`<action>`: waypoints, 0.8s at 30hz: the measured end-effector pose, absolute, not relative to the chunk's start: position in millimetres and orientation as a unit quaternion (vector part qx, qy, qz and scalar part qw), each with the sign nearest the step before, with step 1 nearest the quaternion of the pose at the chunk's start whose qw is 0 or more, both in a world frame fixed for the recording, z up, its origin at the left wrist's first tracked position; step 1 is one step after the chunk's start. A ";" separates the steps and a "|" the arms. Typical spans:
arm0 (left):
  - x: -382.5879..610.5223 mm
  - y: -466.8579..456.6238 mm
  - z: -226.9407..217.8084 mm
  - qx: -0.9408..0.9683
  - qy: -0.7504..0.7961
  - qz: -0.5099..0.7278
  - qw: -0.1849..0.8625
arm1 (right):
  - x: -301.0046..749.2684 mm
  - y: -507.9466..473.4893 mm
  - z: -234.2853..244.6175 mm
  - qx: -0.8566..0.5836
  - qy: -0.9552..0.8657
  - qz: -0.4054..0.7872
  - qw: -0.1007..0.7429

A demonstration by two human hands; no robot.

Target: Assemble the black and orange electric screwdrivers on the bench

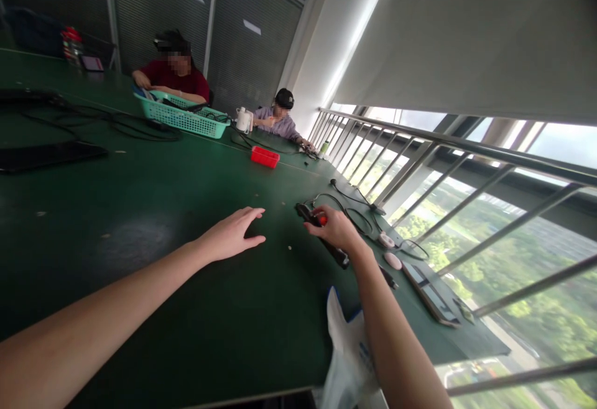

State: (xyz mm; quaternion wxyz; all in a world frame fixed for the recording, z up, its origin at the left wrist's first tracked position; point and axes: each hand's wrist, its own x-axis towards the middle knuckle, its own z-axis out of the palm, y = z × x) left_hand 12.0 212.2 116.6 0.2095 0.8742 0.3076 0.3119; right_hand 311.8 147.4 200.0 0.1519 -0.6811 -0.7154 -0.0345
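Observation:
My left hand (pixel 233 233) is over the green table (pixel 224 328), its thumb and fingers apart and nothing between them. Farther right, my right hand (pixel 333 229) is closed on a long black tool (pixel 334 252) with an orange-red part by the fingers. The tool is slanted, and my palm and fingers hide its middle, so its exact kind does not show. Just beyond it, a black cable (pixel 357 213) curls on the table. A white and blue plastic bag (pixel 347 347) is beside my right forearm, partly covered by it.
Along the right edge lie a tablet-like device (pixel 429 294), a pale oval object (pixel 392 261) and a metal railing (pixel 466 145). Farther off are a red tray (pixel 265 157) and a turquoise basket (pixel 186 118) holding cables. Two people sit at the far side.

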 end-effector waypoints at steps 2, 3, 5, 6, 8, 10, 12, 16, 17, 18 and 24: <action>11.0 213.6 118.5 0.859 0.308 0.335 0.235 | 275.4 144.6 196.4 -0.604 -0.782 -0.004 0.155; 9.6 214.7 120.3 0.849 0.312 0.343 0.251 | 259.0 142.9 194.3 -0.571 -0.806 0.004 0.155; 4.6 217.6 125.1 0.835 0.322 0.339 0.291 | 233.5 140.0 190.3 -0.522 -0.838 0.007 0.158; 1.3 219.5 127.7 0.831 0.325 0.330 0.307 | 225.1 139.1 188.4 -0.513 -0.842 -0.001 0.168; -6.0 223.6 131.9 0.828 0.321 0.315 0.335 | 216.8 138.2 184.8 -0.518 -0.834 -0.015 0.190; -12.8 227.5 134.5 0.818 0.313 0.312 0.368 | 216.8 138.0 181.7 -0.531 -0.824 -0.013 0.197; -17.9 230.3 136.0 0.802 0.316 0.316 0.397 | 220.6 137.6 179.4 -0.529 -0.830 0.006 0.175; -21.7 232.7 138.8 0.784 0.341 0.304 0.421 | 227.7 135.5 179.5 -0.521 -0.842 0.019 0.140; -21.5 233.4 139.2 0.775 0.345 0.303 0.434 | 229.4 135.1 181.0 -0.519 -0.842 0.024 0.148; -21.1 234.3 139.3 0.761 0.347 0.306 0.455 | 231.7 135.0 183.2 -0.515 -0.841 0.032 0.161; -19.2 237.7 135.0 0.711 0.356 0.331 0.509 | 262.5 141.4 194.3 -0.586 -0.794 0.013 0.159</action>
